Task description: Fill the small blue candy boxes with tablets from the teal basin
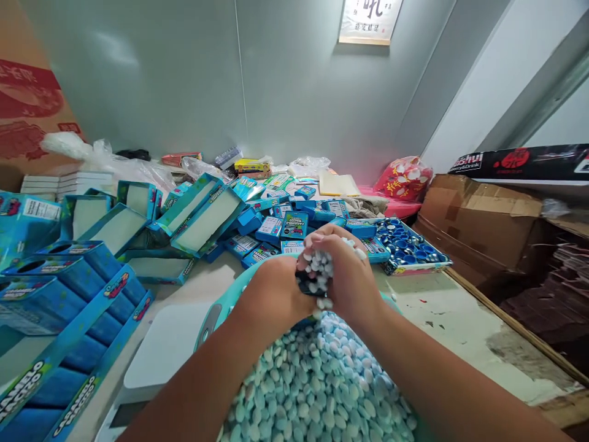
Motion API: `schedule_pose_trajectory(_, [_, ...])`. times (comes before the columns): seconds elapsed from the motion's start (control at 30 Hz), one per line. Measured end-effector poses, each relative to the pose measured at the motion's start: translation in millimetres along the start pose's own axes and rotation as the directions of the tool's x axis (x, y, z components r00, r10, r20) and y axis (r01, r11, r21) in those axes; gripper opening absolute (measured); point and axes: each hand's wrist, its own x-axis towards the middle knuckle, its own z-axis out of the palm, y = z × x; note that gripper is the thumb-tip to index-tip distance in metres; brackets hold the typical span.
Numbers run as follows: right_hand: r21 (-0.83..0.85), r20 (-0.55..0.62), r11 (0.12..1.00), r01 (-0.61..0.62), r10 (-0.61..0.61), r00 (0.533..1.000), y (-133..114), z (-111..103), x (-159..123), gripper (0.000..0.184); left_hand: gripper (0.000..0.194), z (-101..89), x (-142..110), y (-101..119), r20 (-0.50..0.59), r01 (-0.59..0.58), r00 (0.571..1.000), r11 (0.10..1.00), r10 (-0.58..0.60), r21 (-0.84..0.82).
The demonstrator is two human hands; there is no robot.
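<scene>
A large teal basin sits in front of me, filled with pale blue and white candies. Over it, my left hand is closed around a small blue box, mostly hidden by the fingers; its dark opening faces up. My right hand is cupped against the left, with a handful of candies at that opening. A few candies drop between the hands toward the basin.
At left stand blue display trays with upright boxes. A white scale is beside the basin. Small blue boxes lie heaped behind my hands. A tray of blue ring-like pieces and a brown carton are at right.
</scene>
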Motion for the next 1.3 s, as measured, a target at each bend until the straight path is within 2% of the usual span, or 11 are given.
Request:
schedule_pose_trajectory(0.2, [-0.008, 0.033, 1.000, 0.010, -0.009, 0.999, -0.5, 1.5, 2.3, 0.023, 0.037, 0.3, 1.6, -2.3, -0.031, 0.011, 0.999, 0.997, -0.013, -0.072])
schedule_pose_trajectory(0.4, [0.018, 0.082, 1.000, 0.003, -0.004, 0.997, 0.0, 2.3, 6.0, 0.032, 0.044, -2.1, 0.6, -3.4, -0.076, -0.047, 0.996, 0.990, 0.037, -0.134])
schedule_pose_trajectory(0.5, [0.048, 0.093, 0.999, -0.014, 0.009, 0.996, 0.5, 2.1, 7.3, 0.035, 0.054, -7.5, -1.6, -10.1, -0.027, -0.030, 0.999, 0.970, 0.025, -0.240])
schedule_pose_trajectory(0.57, [0.058, 0.081, 0.997, -0.041, 0.036, 0.996, -0.2, 2.0, 7.6, 0.038, 0.064, -12.3, -1.7, -16.8, 0.032, -0.032, 0.998, 0.930, 0.047, -0.367])
schedule_pose_trajectory(0.63, [0.038, 0.071, 0.998, -0.059, 0.057, 0.996, -1.2, 1.4, 7.5, 0.041, 0.071, -17.8, -0.5, -23.4, 0.087, -0.024, 0.993, 0.850, 0.081, -0.526])
schedule_pose_trajectory(0.77, [0.037, 0.123, 0.997, -0.073, 0.067, 0.990, -1.8, -2.2, 7.3, 0.047, 0.055, -26.7, 3.2, -31.1, 0.201, 0.063, 0.970, 0.652, 0.139, -0.755])
schedule_pose_trajectory(0.83, [0.054, 0.143, 0.996, -0.066, 0.058, 0.988, -2.2, -4.0, 6.8, 0.048, 0.048, -27.8, 4.4, -31.7, 0.252, 0.134, 0.962, 0.621, 0.105, -0.772])
schedule_pose_trajectory(0.97, [0.038, 0.143, 0.998, -0.055, 0.049, 0.989, -6.3, -3.5, 3.5, 0.051, 0.050, -24.4, 5.0, -31.5, 0.351, 0.288, 0.936, 0.646, -0.032, -0.707])
schedule_pose_trajectory(1.2, [0.041, 0.159, 0.998, -0.055, 0.048, 0.986, -9.0, -2.0, 0.6, 0.046, 0.036, -20.6, 5.8, -34.8, 0.371, 0.312, 0.926, 0.687, -0.066, -0.656])
schedule_pose_trajectory(1.3, [0.034, 0.175, 0.998, -0.044, 0.038, 0.984, -6.8, -3.5, 1.7, 0.043, 0.037, -21.2, 6.3, -35.9, 0.355, 0.283, 0.933, 0.725, -0.057, -0.628])
